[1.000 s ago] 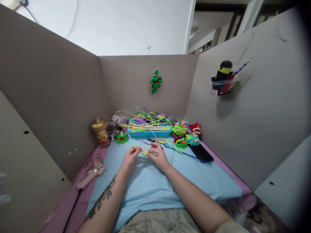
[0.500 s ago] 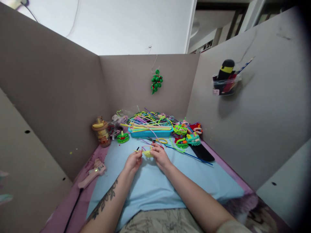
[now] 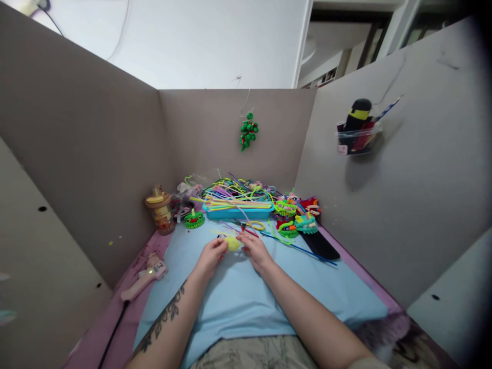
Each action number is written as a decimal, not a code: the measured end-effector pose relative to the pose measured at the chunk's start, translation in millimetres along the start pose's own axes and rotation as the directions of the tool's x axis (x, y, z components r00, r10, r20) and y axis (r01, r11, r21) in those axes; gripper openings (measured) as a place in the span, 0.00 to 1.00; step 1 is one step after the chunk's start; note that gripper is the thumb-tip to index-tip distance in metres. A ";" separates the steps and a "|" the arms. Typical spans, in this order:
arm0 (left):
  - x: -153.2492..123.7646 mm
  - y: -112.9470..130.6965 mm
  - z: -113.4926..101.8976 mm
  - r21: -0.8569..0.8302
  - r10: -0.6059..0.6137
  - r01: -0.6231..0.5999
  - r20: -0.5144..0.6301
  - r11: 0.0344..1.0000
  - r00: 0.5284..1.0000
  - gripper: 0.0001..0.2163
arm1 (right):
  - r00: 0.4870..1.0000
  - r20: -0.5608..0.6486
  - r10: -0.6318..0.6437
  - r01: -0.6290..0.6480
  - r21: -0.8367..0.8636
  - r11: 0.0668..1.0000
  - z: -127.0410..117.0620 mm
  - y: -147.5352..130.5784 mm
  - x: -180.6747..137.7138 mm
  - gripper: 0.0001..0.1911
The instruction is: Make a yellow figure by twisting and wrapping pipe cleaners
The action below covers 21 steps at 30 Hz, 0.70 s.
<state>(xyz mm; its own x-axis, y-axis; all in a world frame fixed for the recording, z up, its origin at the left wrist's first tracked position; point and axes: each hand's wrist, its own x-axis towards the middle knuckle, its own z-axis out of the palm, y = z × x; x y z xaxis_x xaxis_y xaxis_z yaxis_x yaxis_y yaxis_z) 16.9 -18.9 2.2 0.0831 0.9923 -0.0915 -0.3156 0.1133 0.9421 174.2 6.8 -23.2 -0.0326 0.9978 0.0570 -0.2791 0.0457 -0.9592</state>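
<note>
Between my hands is a small fuzzy yellow pipe-cleaner piece, with thin yellow and purple stems sticking out at its far side. My left hand pinches its left edge. The fingers of my right hand are closed at its right edge. Just beyond them on the blue cloth lie yellow-handled scissors, red-handled pliers and loose purple stems. A long dark blue pipe cleaner runs off to the right.
A blue tray heaped with pipe cleaners stands at the back. Finished fuzzy figures cluster right, by a black slab; a green one sits left. A lidded cup and corded pink glue gun are left. Grey panels surround the table.
The yellow piece has been turned so its broader face shows, and its purple loop is less visible. My right fingers have shifted slightly. The view has tilted a little.
</note>
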 end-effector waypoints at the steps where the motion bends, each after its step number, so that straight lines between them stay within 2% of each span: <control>1: 1.9 1.0 -2.8 -0.089 -0.054 0.051 -0.035 0.995 0.998 0.06 | 0.999 -0.035 -0.019 0.018 -0.022 1.000 -1.6 -1.7 -0.2 0.19; 4: 6.7 5.5 -10.7 -0.332 -0.185 0.142 -0.102 0.933 0.977 0.01 | 0.984 -0.077 -0.164 0.150 -0.154 0.977 -6.8 -6.6 -1.1 0.18; 7: 8.5 8.1 -13.8 -0.435 -0.224 0.172 -0.072 0.884 0.972 0.03 | 0.958 0.004 -0.288 0.278 -0.263 0.924 -8.4 -8.7 -2.8 0.15; 10: 7.8 7.1 -13.3 -0.430 -0.228 0.206 0.000 0.879 0.974 0.03 | 0.948 0.062 -0.313 0.316 -0.307 0.898 -5.8 -7.2 -4.1 0.15; 16: 5.2 4.7 -10.9 -0.347 -0.211 0.227 0.082 0.910 0.974 0.01 | 0.962 0.108 -0.251 0.272 -0.298 0.915 -4.2 -1.9 -5.1 0.19; 19: 4.6 5.7 -10.2 -0.339 -0.201 0.208 0.056 0.918 0.978 0.01 | 0.940 0.028 -0.341 0.330 -0.332 0.884 0.0 -18.4 -14.2 0.19; 21: 5.1 5.7 -10.7 -0.344 -0.205 0.202 0.026 0.917 0.978 0.01 | 0.890 -0.060 -0.452 0.409 -0.334 0.849 9.3 -44.3 -30.8 0.14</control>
<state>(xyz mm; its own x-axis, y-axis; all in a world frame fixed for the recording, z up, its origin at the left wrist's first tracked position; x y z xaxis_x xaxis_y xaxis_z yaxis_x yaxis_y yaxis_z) 5.5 -12.7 3.7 0.1705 0.9463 -0.2747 -0.5977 0.3209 0.7347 178.6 -26.4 20.1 0.1545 0.8701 0.4681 0.0705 0.4628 -0.8836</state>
